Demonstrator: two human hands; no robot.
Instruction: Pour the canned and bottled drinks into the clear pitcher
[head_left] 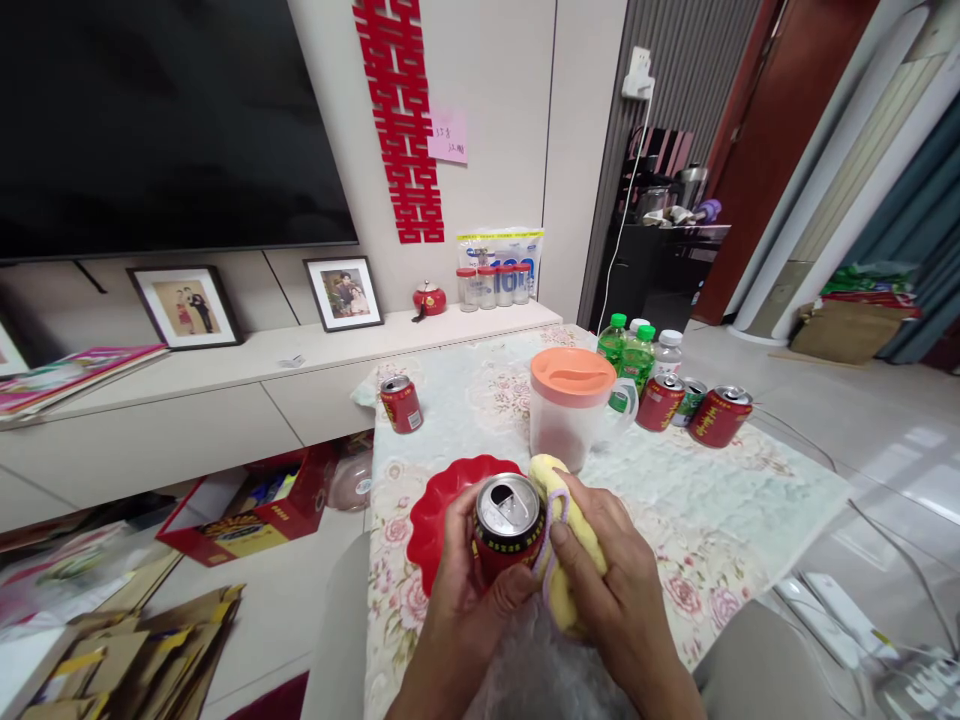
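My left hand (469,590) is wrapped round an opened red drink can (508,520), held upright with its silver top facing me. In my right hand (611,575) is a folded yellow cloth (566,560) with a purple edge, pressed against the can's right side. Beneath and behind the can lies a red scalloped plate (431,515), partly covered by my left hand. Just beyond my hands stands a clear plastic pitcher (562,430) with an orange lid (574,375).
Another red can (401,405) stands at the table's left. On the right are two red cans (720,417), a green can (690,400) and several bottles (637,355) with green or white caps. A floral tablecloth (757,500) covers the table. Flattened cardboard (142,660) lies on the floor.
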